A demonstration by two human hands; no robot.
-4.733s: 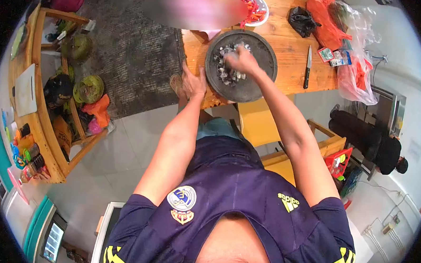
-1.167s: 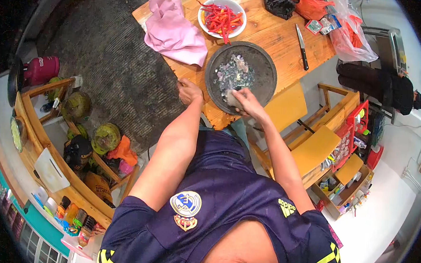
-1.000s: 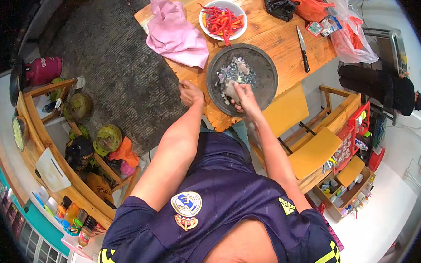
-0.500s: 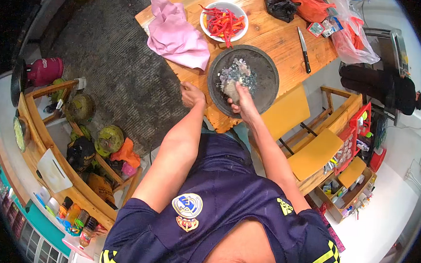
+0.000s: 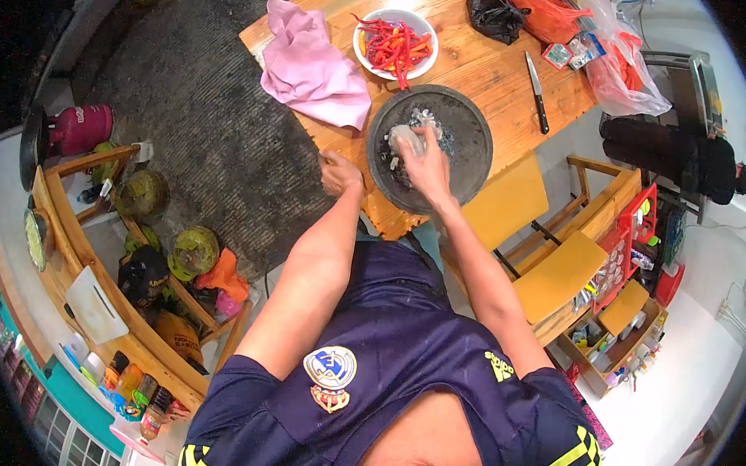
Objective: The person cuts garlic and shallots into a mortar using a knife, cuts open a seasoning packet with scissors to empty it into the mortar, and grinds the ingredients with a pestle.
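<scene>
A round dark stone mortar sits at the near corner of the wooden table. Inside it lie crushed whitish pieces, perhaps garlic or shallot. My right hand is closed around a grey stone pestle, which presses on the pieces left of the mortar's middle. My left hand grips the table's edge just left of the mortar, its fingers curled. Beyond the mortar stands a white bowl of red and orange chillies.
A pink cloth hangs partly over the table's left edge. To the right lies a black-handled knife. Black, orange and clear plastic bags rest at the far right. Yellow-topped stools stand below on the right.
My right hand has shifted up and slightly left within the mortar, carrying the pestle with it. The pestle's angle has changed. My left hand stays at the table edge.
</scene>
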